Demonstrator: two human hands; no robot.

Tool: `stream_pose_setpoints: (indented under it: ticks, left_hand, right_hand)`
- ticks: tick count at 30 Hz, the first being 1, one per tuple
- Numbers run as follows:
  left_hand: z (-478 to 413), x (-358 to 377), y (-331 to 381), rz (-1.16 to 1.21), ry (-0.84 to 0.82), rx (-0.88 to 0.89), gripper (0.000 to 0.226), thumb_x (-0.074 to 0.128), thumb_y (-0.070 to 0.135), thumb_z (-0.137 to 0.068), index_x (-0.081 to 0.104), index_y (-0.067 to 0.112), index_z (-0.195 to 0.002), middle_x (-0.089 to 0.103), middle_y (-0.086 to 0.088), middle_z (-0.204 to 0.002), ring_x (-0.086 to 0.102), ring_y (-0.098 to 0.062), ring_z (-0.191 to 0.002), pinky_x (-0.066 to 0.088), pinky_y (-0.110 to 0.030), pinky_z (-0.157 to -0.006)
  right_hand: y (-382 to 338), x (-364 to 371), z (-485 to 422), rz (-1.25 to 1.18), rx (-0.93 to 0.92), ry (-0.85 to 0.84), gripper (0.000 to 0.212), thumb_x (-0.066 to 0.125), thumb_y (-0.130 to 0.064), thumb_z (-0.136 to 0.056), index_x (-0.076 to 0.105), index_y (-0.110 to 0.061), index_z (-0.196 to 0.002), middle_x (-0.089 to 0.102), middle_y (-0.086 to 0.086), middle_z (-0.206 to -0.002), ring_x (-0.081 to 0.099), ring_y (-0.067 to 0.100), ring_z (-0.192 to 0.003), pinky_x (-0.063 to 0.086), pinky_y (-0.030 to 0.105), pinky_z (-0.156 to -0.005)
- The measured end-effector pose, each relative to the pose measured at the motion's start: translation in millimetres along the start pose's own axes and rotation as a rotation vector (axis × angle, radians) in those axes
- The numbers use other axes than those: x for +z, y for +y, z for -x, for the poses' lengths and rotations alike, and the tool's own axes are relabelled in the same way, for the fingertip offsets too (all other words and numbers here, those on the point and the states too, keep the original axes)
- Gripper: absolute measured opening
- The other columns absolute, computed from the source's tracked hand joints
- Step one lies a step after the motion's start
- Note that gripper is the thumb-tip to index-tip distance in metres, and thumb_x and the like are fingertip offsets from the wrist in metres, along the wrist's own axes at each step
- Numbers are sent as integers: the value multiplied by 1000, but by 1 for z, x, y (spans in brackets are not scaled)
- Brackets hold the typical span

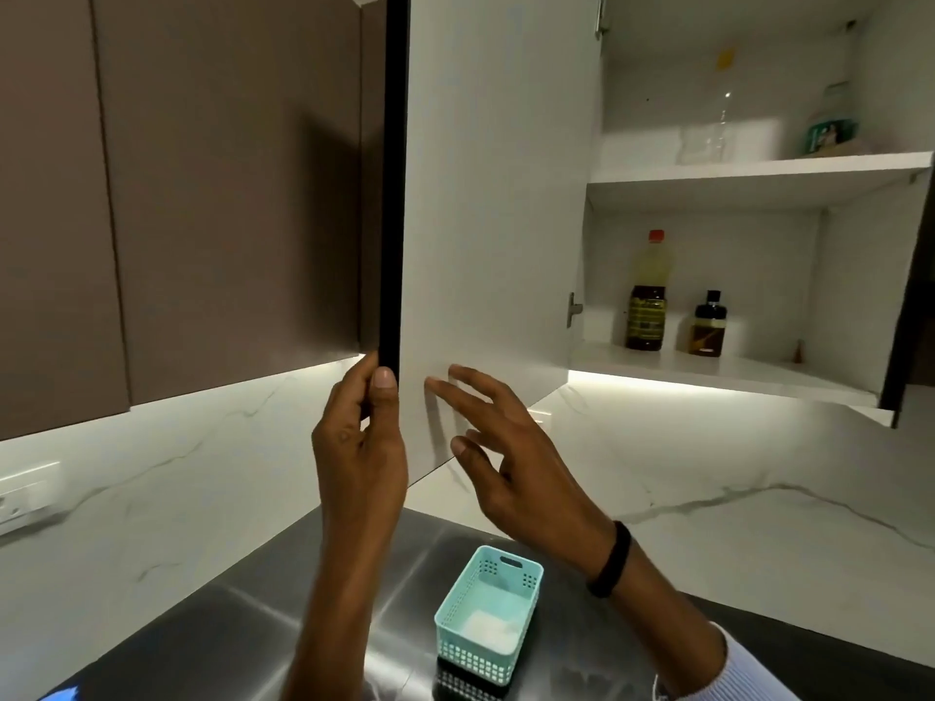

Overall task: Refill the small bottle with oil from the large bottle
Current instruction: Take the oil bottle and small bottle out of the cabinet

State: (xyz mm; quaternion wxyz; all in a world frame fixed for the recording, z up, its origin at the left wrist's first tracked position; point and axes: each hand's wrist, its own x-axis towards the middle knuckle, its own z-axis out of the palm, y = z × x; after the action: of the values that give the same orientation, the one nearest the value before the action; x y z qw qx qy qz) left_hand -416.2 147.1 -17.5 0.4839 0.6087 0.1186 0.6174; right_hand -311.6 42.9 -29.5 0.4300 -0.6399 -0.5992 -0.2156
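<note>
The person's left hand (362, 447) is pinching the bottom corner of the open cabinet door (496, 194), with the thumb lying flat on its dark near edge and the fingers curling round onto the brown outer face. The right hand (511, 468) is hovering just right of it with fingers spread and relaxed, holding nothing. Its upper fingertips are lying at the white inner face of the door, though whether they are touching it cannot be told. A black wristband (609, 559) is sitting on the right wrist, above a pale ribbed sleeve (749, 670). Inside the open cabinet, far and to the right, the large bottle (647, 290) of yellow oil with a red cap is standing upright on the lower shelf (733, 371). The small bottle (707, 323), dark-capped and holding amber oil, is standing just right of it, apart from it. On the upper shelf (759, 169) a green-labelled bottle (830, 121) is standing at the right, with blurred clear glassware (721, 129) to its left. Closed brown cabinet fronts (227, 194) are filling the left side above a marble backsplash (708, 447). Near and below the hands, a teal perforated basket (470, 660) is resting on the steel counter (253, 624).
</note>
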Motion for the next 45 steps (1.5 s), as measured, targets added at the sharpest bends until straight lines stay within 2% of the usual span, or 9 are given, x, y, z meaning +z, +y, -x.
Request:
stream_pose_setpoints:
  ticks: [3, 9, 13, 18, 22, 30, 37, 40, 45]
  left_hand:
    - [-3, -5, -5, -2, 4, 15, 56, 46, 53, -90, 60, 21, -133, 66, 4, -129, 62, -19, -118, 53, -43, -100]
    - [1, 2, -10, -36, 50, 83, 43, 50, 37, -96, 61, 14, -131, 65, 1, -128, 61, -13, -117, 42, 1, -88]
    - [6, 8, -8, 2, 169, 150, 34, 56, 27, -97, 59, 14, -129, 65, -2, -123, 62, -3, -106, 52, -10, -87]
    - [23, 31, -7, -58, 390, 460, 35, 64, -1, -90, 49, -4, -121, 53, -25, -114, 55, -36, -101, 51, -50, -89]
    - [34, 70, -10, -59, 274, 612, 28, 63, 9, -91, 49, 2, -113, 56, -25, -108, 57, -40, -93, 50, -44, -83]
    - [12, 203, -48, 45, -376, 204, 31, 71, 20, -89, 53, 21, -115, 63, 4, -104, 64, -15, -94, 47, -3, -76]
    - [-43, 326, -88, 100, -596, -117, 28, 72, 13, -88, 60, 23, -111, 68, -1, -94, 67, -15, -92, 54, -27, -84]
    - [-74, 382, -106, 103, -631, -191, 26, 72, 14, -88, 62, 20, -112, 69, -5, -97, 67, -20, -97, 55, -42, -94]
    - [-126, 465, -128, 50, -647, -284, 30, 71, 20, -89, 60, 21, -117, 64, -3, -114, 63, -22, -105, 54, -39, -96]
  right_hand:
    - [3, 14, -4, -2, -18, 21, 67, 54, -7, -99, 35, -52, -144, 28, -17, -156, 33, -12, -135, 36, 6, -101]
    - [10, 17, -9, 24, -45, 76, 77, 56, -6, -97, 27, -61, -142, 29, -17, -151, 33, -19, -127, 35, 0, -95]
    - [12, 12, -7, -52, -33, 70, 62, 56, -11, -99, 37, -49, -144, 34, -12, -153, 40, -10, -130, 39, 4, -97]
    - [24, -13, 1, -108, 64, 146, 56, 58, -18, -100, 39, -47, -144, 42, -10, -145, 51, 2, -125, 44, 6, -92]
    - [53, -49, 13, -53, 183, 195, 51, 58, -27, -99, 36, -54, -136, 43, -11, -145, 50, -8, -121, 43, 2, -87]
    - [143, -148, 19, 42, 503, 224, 48, 63, -22, -96, 47, -36, -139, 49, -8, -141, 57, 5, -118, 50, 18, -93]
    - [267, -229, -18, -95, 717, 283, 42, 67, -14, -93, 57, -22, -133, 60, -4, -120, 62, 14, -109, 56, 43, -96]
    - [325, -257, -49, -162, 778, 286, 44, 68, -7, -91, 55, -13, -133, 62, 4, -115, 62, 23, -113, 55, 44, -96]
    - [407, -283, -99, -231, 894, 258, 53, 71, -13, -90, 47, -10, -137, 57, 10, -119, 59, 23, -104, 56, 33, -82]
